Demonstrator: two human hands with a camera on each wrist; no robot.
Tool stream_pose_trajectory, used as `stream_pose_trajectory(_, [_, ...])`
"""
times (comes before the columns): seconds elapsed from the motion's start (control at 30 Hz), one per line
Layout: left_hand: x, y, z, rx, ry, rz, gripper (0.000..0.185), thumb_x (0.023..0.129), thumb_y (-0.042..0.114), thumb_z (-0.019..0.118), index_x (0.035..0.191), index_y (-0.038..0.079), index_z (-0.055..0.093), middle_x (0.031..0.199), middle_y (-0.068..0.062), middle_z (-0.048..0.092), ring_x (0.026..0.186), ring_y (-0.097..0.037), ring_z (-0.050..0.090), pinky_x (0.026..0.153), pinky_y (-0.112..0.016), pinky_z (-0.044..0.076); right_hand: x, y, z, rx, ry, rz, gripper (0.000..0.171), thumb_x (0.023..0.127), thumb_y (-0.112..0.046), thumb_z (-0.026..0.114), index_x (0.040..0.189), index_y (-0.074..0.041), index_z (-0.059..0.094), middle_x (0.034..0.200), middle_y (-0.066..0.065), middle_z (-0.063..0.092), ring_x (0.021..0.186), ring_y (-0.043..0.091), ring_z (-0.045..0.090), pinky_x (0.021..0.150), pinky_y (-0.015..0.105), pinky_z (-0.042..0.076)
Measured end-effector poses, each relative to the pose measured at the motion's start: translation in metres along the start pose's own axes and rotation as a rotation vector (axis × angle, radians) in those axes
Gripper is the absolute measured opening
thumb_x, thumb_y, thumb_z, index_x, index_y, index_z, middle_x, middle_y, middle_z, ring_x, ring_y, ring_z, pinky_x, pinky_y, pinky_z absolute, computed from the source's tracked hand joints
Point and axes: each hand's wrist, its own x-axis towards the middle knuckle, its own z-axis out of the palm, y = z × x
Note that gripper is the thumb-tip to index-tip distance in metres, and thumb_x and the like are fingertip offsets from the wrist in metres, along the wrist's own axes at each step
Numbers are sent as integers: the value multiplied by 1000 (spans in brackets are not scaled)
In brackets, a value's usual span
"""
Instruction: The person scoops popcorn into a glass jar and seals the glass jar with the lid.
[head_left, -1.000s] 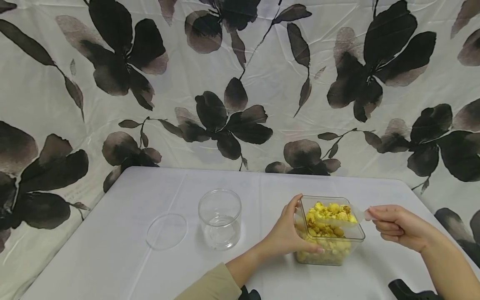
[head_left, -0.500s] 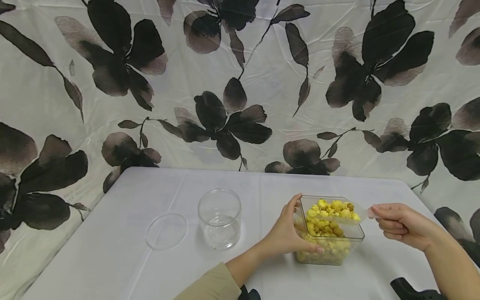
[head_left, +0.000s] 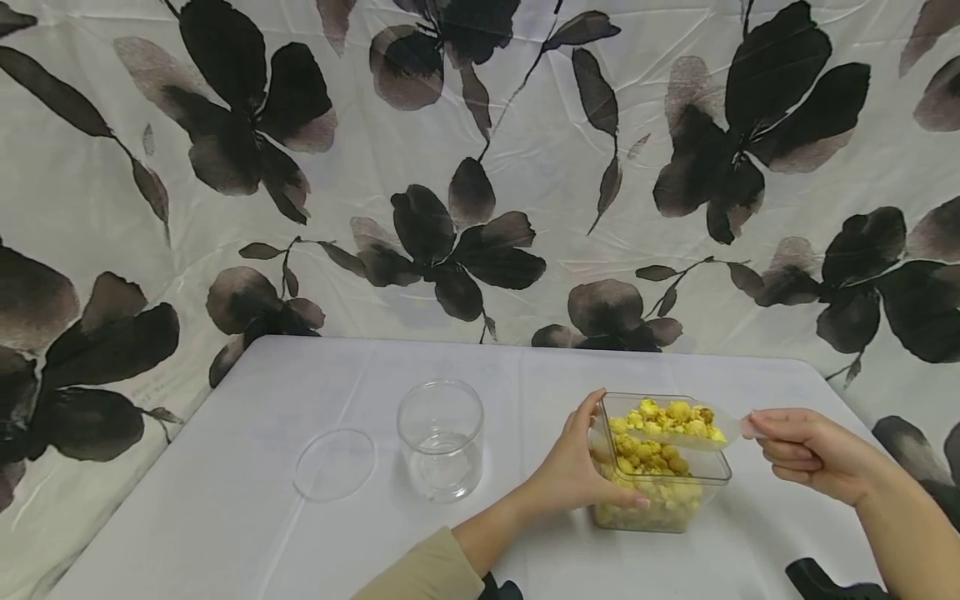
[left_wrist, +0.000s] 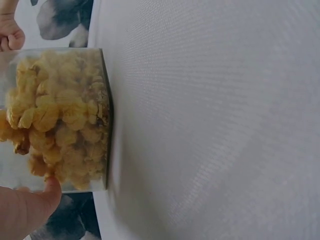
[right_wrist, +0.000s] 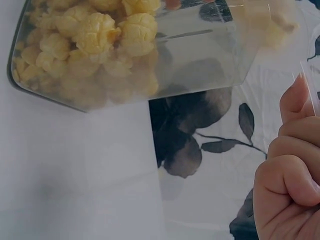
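Barely a shift in this last second: the scoop (head_left: 701,444), loaded with popcorn, has slid a little rightward over the tub (head_left: 708,482), toward its right rim, my right hand (head_left: 816,448) drawing along with it. Thumb and forefinger pinch the handle end; the other fingers fold in beneath.

My left hand (head_left: 562,477) hasn't budged. It clasps the tub's left side, thumb along the near wall, fingers up at the far left corner. Tub upright on the tabletop (head_left: 517,392), nearer the right edge than the left, plenty of popcorn (head_left: 651,457) left inside.

Elsewhere, the clear jar (head_left: 440,433) stands open left of middle; a clear disc (head_left: 335,465) lies flat beside it, toward the left edge. Neither has moved.

My reading: the scoop is well filled, so digging seems about over for this load. Top pieces sit loose; a tilt could spill them.
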Motion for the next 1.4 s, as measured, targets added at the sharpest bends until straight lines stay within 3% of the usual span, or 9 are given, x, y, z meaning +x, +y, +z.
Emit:
stream_pose_trajectory(0.33, [-4,2,0,-58,-3,-18,119,57,30,90,143,47,10,139,4,29,118,-16,40,88,-33,44,-7,-2,-1,36,-33,-7,45,104,-8,21,111,-1,65,60,7,11,48,19,4,45,30,3])
stream_pose_trajectory(0.57, [-4,1,2,-31,18,0,119,58,33,90,144,44,8,142,3,28,127,-18,33,93,-39,41,-8,-3,-2,30,-27,-8,46,104,-8,21,111,-1,65,60,7,11,48,19,4,45,30,3])
stream_pose_trajectory(0.93, [-4,0,6,-71,18,54,124,58,22,90,147,40,5,144,-1,25,130,-21,30,93,-31,41,-10,-5,-2,62,-37,2,46,104,-9,20,111,-1,65,60,6,11,48,18,5,45,29,4])
stream_pose_trajectory(1.17, [-5,6,1,-81,20,71,126,60,19,90,146,43,1,151,4,12,137,-22,19,101,-49,33,-9,-8,-2,65,-42,2,45,104,-9,21,112,-2,65,60,6,11,48,18,5,46,29,4])
stream_pose_trajectory(1.4, [-7,12,-10,-159,29,59,121,64,17,87,147,40,2,150,5,16,137,-18,20,98,-40,38,-7,-11,-2,83,-78,-6,45,104,-9,20,113,-1,63,60,6,11,48,18,5,46,29,5])
